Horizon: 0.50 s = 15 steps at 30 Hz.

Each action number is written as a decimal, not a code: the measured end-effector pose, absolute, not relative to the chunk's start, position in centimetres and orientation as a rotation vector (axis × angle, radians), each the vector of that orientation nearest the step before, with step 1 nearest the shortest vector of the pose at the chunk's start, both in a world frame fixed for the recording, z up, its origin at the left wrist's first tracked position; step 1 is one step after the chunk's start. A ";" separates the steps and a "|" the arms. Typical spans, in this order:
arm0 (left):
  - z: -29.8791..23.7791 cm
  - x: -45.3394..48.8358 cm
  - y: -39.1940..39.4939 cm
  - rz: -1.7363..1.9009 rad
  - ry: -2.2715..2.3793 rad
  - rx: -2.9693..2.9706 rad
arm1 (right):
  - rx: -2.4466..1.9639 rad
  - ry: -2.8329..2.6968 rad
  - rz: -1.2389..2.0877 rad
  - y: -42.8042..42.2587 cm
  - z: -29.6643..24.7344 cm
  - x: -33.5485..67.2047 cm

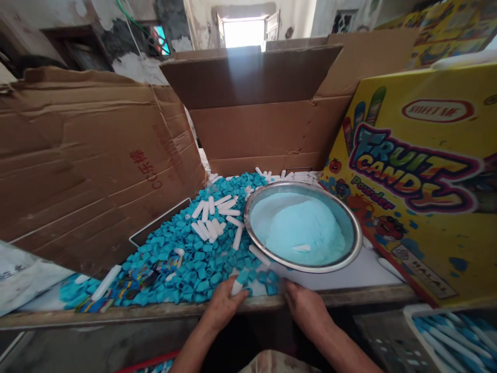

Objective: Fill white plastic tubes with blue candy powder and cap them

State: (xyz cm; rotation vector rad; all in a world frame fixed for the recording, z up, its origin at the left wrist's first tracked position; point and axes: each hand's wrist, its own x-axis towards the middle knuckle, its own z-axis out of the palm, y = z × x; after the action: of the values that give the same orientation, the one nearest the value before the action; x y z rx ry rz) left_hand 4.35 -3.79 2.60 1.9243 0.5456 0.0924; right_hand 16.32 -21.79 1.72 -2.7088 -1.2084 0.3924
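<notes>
My left hand (224,304) rests at the table's front edge, fingers curled round a small white tube (236,286) with a blue cap (243,277) at its tip. My right hand (305,305) lies beside it, fingers bent down among the blue caps (194,259), and whether it holds one is hidden. A steel bowl (349,248) heaped with light blue powder (298,228) stands just beyond my right hand. Loose white tubes (212,217) lie on the pile of caps.
Open cardboard boxes (89,166) wall the left and back. A yellow fruit candy carton (423,181) leans at the right. A white crate (454,331) of filled tubes sits low at the right. Printed wrappers (143,274) lie among the caps.
</notes>
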 end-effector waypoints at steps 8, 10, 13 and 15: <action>2.0 4.5 -4.0 0.115 0.519 1.873 | -2.722 -1.199 0.410 -18.2 1.5 17.6; 1.8 4.3 -3.9 0.126 0.521 1.863 | -2.682 -1.213 0.369 -18.1 1.1 17.5; 2.0 4.2 -4.0 0.133 0.529 1.838 | -2.583 -1.191 0.304 -18.9 0.6 17.0; 2.4 4.6 -4.4 0.119 0.518 1.816 | -2.468 -1.215 0.313 -19.5 0.9 16.5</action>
State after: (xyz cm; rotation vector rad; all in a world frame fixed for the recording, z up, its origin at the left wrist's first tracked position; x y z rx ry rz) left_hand 4.59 -4.37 2.38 1.8156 0.5180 0.1191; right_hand 16.51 -19.47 0.91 -2.4680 -1.2153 0.3129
